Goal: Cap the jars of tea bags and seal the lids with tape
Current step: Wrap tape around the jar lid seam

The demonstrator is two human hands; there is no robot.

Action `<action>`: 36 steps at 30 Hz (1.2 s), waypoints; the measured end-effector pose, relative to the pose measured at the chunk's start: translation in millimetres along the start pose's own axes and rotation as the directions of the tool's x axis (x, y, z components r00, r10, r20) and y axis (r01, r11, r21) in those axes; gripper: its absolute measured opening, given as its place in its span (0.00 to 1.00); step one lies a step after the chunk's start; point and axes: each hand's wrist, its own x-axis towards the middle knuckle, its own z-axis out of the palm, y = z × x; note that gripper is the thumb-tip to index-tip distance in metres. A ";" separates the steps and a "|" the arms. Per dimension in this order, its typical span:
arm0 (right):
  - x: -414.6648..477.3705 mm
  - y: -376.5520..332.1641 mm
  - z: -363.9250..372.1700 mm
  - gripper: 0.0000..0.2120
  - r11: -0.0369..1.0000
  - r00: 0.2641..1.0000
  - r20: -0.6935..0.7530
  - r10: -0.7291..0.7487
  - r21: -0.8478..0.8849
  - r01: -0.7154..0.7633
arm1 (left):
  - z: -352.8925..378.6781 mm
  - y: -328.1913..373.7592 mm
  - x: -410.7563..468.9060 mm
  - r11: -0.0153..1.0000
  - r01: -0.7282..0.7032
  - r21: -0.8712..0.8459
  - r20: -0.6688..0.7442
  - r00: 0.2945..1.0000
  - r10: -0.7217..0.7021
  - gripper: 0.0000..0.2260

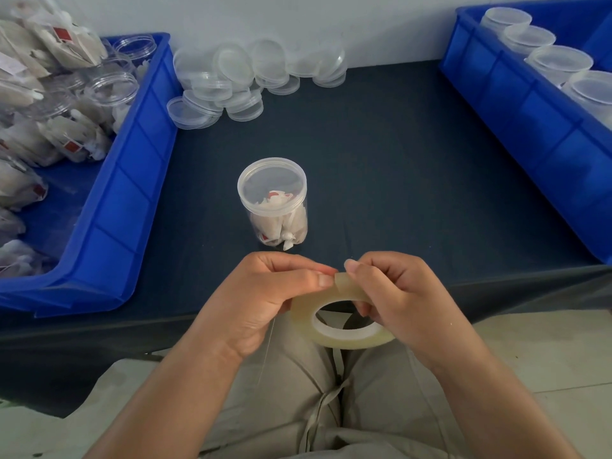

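Head view, from the person's lap outward: beige trousers (281,409) with a drawstring fill the bottom, and both bare forearms reach forward over them to the near edge of the tabletop (397,177), which has a dark cover. The right hand (407,293) holds the tape (304,323), a clear roll on a white core, its grip clamped on the roll with fingers curled through the core and the thumb on the outer face. The left hand (261,293) meets it at the top of the roll, thumb and forefinger pinched together in a grip on the tape's loose end, touching the right thumb. Just beyond the hands a jar (273,207) stands upright on the tabletop, apart from both hands, with a clear lid (271,180) on it and tea bags (278,226) inside. Farther back, near the wall (364,24), lies a heap of spare lids (231,91), some stacked, some tilted. To the left a blue bin (132,180) overhangs the tabletop's near edge and holds open jars (112,87) and piled-up tea bags with red tags. To the right a second blue bin (516,107) holds a row of capped jars (559,61).
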 end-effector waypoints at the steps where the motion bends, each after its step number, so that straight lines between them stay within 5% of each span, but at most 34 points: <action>1: -0.2 1.1 0.8 0.22 1.000 1.000 0.000 0.012 0.012 -0.012 | 0.2 -0.4 0.5 1.000 0.004 -0.006 0.000 1.000 -0.004 0.17; 36: 3.1 -3.6 -1.3 0.22 0.995 0.999 0.004 -0.048 -0.084 0.048 | 4.8 1.3 -5.3 0.996 0.027 -0.087 -0.048 0.998 -0.031 0.20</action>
